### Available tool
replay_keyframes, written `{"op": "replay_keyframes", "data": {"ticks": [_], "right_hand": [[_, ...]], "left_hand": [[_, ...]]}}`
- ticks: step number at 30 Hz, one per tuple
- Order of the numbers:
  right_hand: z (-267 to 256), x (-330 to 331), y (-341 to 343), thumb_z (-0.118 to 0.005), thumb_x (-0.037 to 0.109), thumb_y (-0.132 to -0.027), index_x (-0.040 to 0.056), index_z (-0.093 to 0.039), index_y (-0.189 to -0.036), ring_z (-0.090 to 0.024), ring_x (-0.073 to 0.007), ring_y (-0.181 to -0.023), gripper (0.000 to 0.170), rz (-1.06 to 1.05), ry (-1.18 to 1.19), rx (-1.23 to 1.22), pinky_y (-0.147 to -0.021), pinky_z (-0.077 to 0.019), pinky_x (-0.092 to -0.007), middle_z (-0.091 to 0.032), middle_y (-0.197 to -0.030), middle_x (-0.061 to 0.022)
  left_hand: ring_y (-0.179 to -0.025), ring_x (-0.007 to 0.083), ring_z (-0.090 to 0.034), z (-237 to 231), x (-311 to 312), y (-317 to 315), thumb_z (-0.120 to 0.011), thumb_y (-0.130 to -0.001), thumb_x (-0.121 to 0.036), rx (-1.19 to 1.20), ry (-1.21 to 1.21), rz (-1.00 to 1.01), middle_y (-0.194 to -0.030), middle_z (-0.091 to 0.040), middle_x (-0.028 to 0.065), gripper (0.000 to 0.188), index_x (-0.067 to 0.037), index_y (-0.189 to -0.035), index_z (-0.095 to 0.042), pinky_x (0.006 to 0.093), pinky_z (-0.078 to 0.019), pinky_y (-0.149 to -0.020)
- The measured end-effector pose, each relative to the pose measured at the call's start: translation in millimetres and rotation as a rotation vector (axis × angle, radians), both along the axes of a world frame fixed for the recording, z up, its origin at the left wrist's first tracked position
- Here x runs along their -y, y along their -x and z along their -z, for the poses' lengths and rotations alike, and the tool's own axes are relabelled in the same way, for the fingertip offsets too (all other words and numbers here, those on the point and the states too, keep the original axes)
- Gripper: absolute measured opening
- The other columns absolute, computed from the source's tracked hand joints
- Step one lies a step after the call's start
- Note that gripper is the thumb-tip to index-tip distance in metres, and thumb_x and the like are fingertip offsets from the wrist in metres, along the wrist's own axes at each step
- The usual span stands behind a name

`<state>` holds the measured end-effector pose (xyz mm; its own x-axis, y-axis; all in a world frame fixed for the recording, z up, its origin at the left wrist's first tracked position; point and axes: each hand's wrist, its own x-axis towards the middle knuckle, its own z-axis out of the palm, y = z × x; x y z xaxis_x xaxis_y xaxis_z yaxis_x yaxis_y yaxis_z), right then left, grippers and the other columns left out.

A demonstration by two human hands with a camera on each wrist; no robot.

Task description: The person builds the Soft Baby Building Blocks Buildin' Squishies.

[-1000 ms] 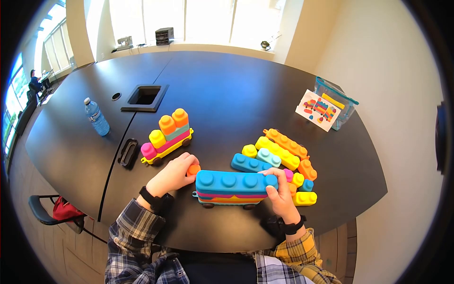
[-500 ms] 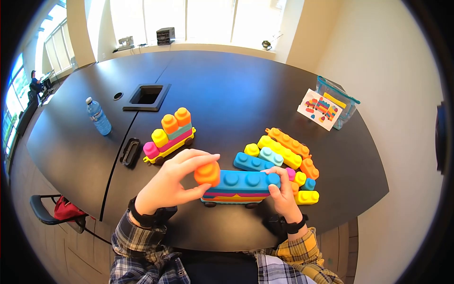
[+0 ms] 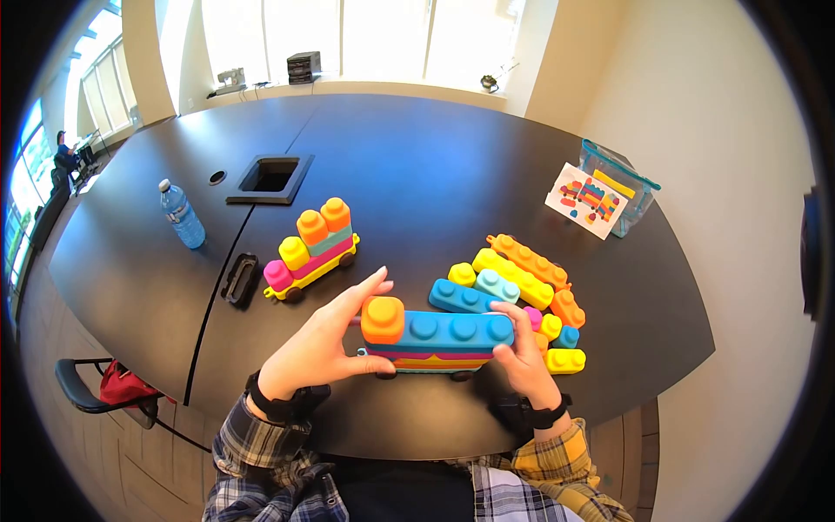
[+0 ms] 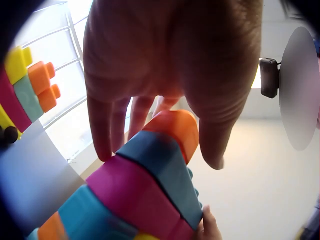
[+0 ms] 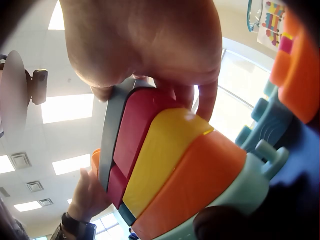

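A wheeled wagon of stacked toy blocks (image 3: 426, 359) stands on the table before me, with a long blue block (image 3: 444, 328) as its top layer. An orange block (image 3: 383, 320) sits on the blue block's left end. My left hand (image 3: 317, 344) is spread around that end, fingers straight behind it and thumb in front; the left wrist view shows the orange block (image 4: 177, 130) between them. At the other end, my right hand (image 3: 524, 355) grips the wagon, thumb in front and fingers behind. Layers of magenta, yellow and orange blocks (image 5: 195, 175) show in the right wrist view.
Behind my left hand stands another block wagon (image 3: 317, 261). Loose blocks (image 3: 513, 278) lie at the right, near my right hand. A picture card (image 3: 587, 200) leans on a clear bag (image 3: 639, 209). Left are a water bottle (image 3: 181, 215) and a black holder (image 3: 239, 280).
My left hand brought the orange block up from beside the wagon onto the blue block's left end, then its fingers loosened and spread. The right hand keeps its hold on the other end.
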<state>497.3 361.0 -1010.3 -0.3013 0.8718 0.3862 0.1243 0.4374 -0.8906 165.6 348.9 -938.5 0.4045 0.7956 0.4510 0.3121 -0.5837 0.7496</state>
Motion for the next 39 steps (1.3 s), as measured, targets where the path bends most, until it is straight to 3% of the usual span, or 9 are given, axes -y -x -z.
{"op": "replay_keyframes", "data": {"ticks": [3, 4, 8, 12, 18, 22, 24, 26, 39], "right_hand": [[-7.5, 4.4, -10.8, -0.087, 0.015, -0.087, 0.0075, -0.046, -0.152, -0.060, -0.0250, -0.132, 0.077, -0.013, 0.147, 0.089, -0.111, -0.0475, -0.0419, -0.063, -0.139, -0.0122], [-5.6, 4.5, -12.3, -0.087, 0.015, -0.087, 0.0075, -0.046, -0.152, -0.060, -0.0250, -0.132, 0.077, -0.010, 0.148, 0.088, -0.111, -0.0475, -0.0419, -0.063, -0.139, -0.0122], [-14.5, 9.2, -14.8, -0.088, 0.015, -0.087, 0.0041, -0.050, -0.149, -0.067, -0.0230, -0.122, 0.074, 0.035, 0.054, 0.242, -0.100, -0.0561, -0.0387, -0.068, -0.133, -0.0124], [-77.2, -1.6, -2.6, -0.087, 0.015, -0.088, 0.0004, -0.051, -0.145, -0.071, -0.0244, -0.117, 0.069, 0.062, -0.129, 0.288, -0.096, -0.0588, -0.0374, -0.070, -0.127, -0.0146], [-127.9, -83.6, 15.6, -0.081, 0.011, -0.092, -0.0003, -0.052, -0.134, -0.073, -0.0284, -0.111, 0.052, 0.105, -0.155, 0.299, -0.094, -0.0603, -0.0398, -0.073, -0.114, -0.0182], [-95.0, -152.7, 20.2, -0.078, 0.006, -0.094, 0.0002, -0.051, -0.133, -0.073, -0.0291, -0.112, 0.048, 0.090, -0.209, 0.286, -0.094, -0.0604, -0.0401, -0.073, -0.117, -0.0180], [-76.6, -168.9, 22.1, -0.077, 0.005, -0.094, 0.0010, -0.051, -0.134, -0.071, -0.0308, -0.119, 0.048, 0.076, -0.149, 0.287, -0.102, -0.0554, -0.0422, -0.072, -0.122, -0.0184], [-53.9, -185.9, 23.3, -0.077, 0.006, -0.095, 0.0015, -0.050, -0.135, -0.070, -0.0311, -0.120, 0.049, 0.065, -0.132, 0.257, -0.104, -0.0543, -0.0421, -0.071, -0.124, -0.0181], [-32.5, -189.3, 16.4, -0.077, 0.011, -0.096, 0.0011, -0.050, -0.133, -0.073, -0.0336, -0.112, 0.046, 0.093, -0.078, 0.388, -0.096, -0.0572, -0.0422, -0.073, -0.119, -0.0202]], "left_hand": [[-0.125, 0.0266, -0.065, 15.7, 3.3, 2.7, -0.089, -0.083, -0.011, 0.009, 0.227, -0.044, -0.133, -0.065, 0.0112, 0.076, -0.003, -0.149, -0.050, 0.0394, -0.0595, -0.101], [-0.120, 0.0232, -0.067, 19.4, 4.7, 2.4, -0.090, -0.082, -0.011, -0.046, 0.334, -0.074, -0.132, -0.066, 0.0098, 0.074, -0.002, -0.145, -0.054, 0.0373, -0.0612, -0.097], [-0.118, 0.0220, -0.069, 9.0, 8.5, -0.9, -0.088, -0.082, -0.003, -0.081, 0.183, -0.113, -0.130, -0.066, 0.0088, 0.066, -0.003, -0.141, -0.057, 0.0351, -0.0634, -0.091], [-0.115, 0.0209, -0.070, -34.1, -7.8, -2.1, -0.083, -0.083, 0.005, -0.027, 0.070, -0.163, -0.127, -0.069, 0.0091, 0.063, -0.003, -0.140, -0.058, 0.0347, -0.0635, -0.085], [-0.110, 0.0360, -0.069, -45.7, -95.0, -5.1, -0.081, -0.086, -0.002, 0.041, -0.088, -0.252, -0.120, -0.071, 0.0181, 0.055, -0.001, -0.135, -0.056, 0.0430, -0.0570, -0.093], [-0.114, 0.0401, -0.067, -18.4, -144.8, -13.9, -0.079, -0.086, 0.001, 0.043, -0.053, -0.399, -0.119, -0.072, 0.0205, 0.053, -0.001, -0.133, -0.055, 0.0446, -0.0528, -0.100], [-0.116, 0.0304, -0.068, 2.9, -165.4, -11.3, -0.078, -0.088, 0.003, 0.022, -0.081, -0.375, -0.125, -0.071, 0.0169, 0.059, -0.001, -0.141, -0.053, 0.0409, -0.0545, -0.098], [-0.117, 0.0327, -0.067, 6.1, -169.1, -14.2, -0.078, -0.088, 0.002, 0.017, -0.039, -0.395, -0.126, -0.070, 0.0176, 0.058, -0.001, -0.140, -0.053, 0.0426, -0.0539, -0.100], [-0.118, 0.0369, -0.067, 39.0, -176.4, -17.3, -0.076, -0.092, -0.002, -0.048, 0.030, -0.379, -0.123, -0.070, 0.0211, 0.050, 0.000, -0.136, -0.054, 0.0432, -0.0527, -0.102]]}}
